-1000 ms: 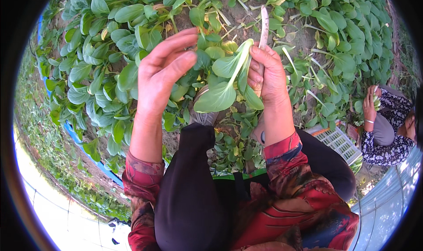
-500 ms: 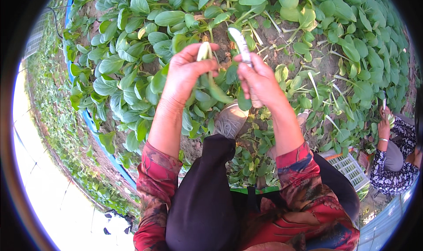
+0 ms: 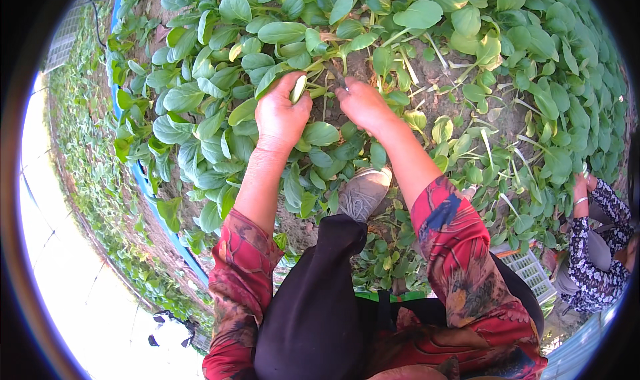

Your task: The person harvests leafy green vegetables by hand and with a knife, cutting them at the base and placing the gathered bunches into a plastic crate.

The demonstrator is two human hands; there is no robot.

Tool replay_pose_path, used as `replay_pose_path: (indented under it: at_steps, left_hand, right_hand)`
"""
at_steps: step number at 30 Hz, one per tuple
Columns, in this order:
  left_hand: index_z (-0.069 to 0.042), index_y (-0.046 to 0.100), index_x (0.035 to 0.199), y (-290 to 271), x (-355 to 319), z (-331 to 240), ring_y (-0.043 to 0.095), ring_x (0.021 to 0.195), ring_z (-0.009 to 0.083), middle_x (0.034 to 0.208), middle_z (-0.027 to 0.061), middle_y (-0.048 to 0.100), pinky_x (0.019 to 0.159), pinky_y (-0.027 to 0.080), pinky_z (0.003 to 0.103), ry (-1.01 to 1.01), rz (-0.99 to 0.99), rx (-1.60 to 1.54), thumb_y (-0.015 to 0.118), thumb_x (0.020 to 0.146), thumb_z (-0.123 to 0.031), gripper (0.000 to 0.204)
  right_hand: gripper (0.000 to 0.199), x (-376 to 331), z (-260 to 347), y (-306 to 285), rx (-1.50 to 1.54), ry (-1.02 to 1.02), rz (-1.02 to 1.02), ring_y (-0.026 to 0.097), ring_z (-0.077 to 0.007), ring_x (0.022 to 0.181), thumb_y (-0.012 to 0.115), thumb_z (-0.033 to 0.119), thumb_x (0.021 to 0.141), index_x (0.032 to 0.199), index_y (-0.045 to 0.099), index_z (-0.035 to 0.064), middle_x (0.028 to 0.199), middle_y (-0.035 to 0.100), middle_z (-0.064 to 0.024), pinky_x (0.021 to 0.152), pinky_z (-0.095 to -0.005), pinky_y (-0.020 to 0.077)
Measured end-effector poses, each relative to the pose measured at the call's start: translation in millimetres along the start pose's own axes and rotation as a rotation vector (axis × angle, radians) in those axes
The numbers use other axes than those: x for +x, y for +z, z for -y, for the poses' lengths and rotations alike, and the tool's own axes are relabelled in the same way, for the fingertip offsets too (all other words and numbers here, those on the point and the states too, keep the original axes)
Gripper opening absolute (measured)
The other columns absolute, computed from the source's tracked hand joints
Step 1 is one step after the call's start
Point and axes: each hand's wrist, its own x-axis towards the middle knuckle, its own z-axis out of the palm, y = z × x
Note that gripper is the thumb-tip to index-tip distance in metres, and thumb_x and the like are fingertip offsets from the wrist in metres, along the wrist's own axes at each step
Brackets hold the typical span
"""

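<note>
My left hand (image 3: 283, 113) is closed among the leaves in the upper middle. From its grip sticks the pale cut end of a leafy-green stalk (image 3: 299, 89); the fingers' undersides are hidden. Just to its right, my right hand (image 3: 363, 105) is closed around a knife, whose dark-looking blade (image 3: 335, 75) points up and left toward the stems near the soil. The handle is hidden in my fist. Broad-leaved green plants (image 3: 320, 134) stand around and below both hands.
Cut stalks and fallen leaves (image 3: 485, 147) litter the soil at right. My shoe (image 3: 364, 192) stands among the plants. A pale crate (image 3: 530, 273) lies at lower right, near a co-worker in a patterned sleeve (image 3: 580, 263). A blue edging (image 3: 150, 200) runs along the left.
My right hand has swung the knife from upright down to the plant bases, blade now lower among stems. My left hand has tilted over, still gripping the stalk. The view has shifted slightly.
</note>
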Motion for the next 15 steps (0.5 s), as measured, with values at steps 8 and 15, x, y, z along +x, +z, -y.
replay_pose_path:
  at_steps: [8,15]
  left_hand:
    - [-0.010,0.056,0.117,4.9,3.9,9.7,0.064,0.073,0.0307,0.080,0.0121,0.065,0.071,0.050,0.037,0.072,-0.086,0.197,0.064,0.075,-0.015,0.042]
    - [-0.005,0.060,0.111,9.4,5.4,9.1,0.064,0.071,0.0314,0.079,0.0165,0.066,0.070,0.050,0.040,-0.060,-0.109,0.095,0.063,0.074,-0.016,0.039]
  right_hand:
    - [0.031,2.1,-1.0,-6.5,0.460,0.217,0.235,0.044,-0.0124,0.045,0.046,0.028,0.093,0.117,0.051,0.0088,0.063,0.042,0.0009,0.039,-0.0301,0.0385]
    - [0.035,10.9,13.5,-0.3,0.037,0.058,0.105,0.062,-0.0344,0.075,0.047,0.020,0.087,0.114,0.053,-0.0006,0.090,0.062,-0.0244,0.068,-0.0416,0.0497]
